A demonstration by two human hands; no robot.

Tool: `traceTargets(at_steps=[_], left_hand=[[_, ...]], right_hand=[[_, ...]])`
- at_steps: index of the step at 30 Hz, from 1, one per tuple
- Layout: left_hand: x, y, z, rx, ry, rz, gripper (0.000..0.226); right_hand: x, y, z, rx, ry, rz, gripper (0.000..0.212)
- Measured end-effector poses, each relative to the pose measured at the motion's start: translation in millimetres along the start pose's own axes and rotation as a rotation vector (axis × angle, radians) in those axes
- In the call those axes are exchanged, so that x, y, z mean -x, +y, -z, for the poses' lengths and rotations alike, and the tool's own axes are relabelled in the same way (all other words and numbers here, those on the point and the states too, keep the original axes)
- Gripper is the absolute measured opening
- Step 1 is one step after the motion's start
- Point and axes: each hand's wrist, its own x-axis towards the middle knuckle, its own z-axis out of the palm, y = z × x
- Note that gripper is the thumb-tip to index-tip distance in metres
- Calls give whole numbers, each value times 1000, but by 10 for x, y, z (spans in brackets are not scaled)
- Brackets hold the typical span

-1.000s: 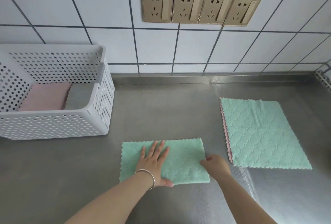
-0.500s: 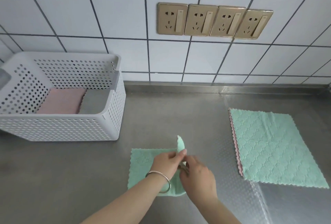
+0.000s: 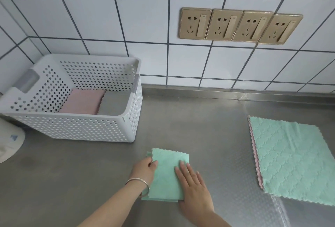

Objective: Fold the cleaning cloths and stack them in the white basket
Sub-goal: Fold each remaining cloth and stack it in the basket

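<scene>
Folded green cloth being flattened on the steel surface.
Its right half is being pressed under the flat, open right hand, while its left edge is being pinched by the left hand.

We have one view, from the head, looking forward and down at the counter from close above. It faces the tiled wall, basket at left.
</scene>
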Motion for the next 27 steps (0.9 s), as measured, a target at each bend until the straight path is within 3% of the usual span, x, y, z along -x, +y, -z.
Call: traceTargets(at_steps=[5, 8, 11, 17, 27], left_hand=[[-12, -128, 33, 15, 16, 79, 36], [-5, -193, 6, 20, 9, 120, 36], [-15, -213, -22, 82, 22, 130, 20], [-35, -219, -10, 238, 47, 219, 30], [-57, -272, -19, 180, 48, 219, 19]], right_hand=[[-49, 8, -87, 46, 34, 41, 95], [-44, -7, -131, 64, 33, 37, 96], [-47, -19, -138, 60, 38, 29, 96], [-12, 32, -128, 7, 13, -8, 94], [-2, 69, -74, 77, 18, 31, 84]])
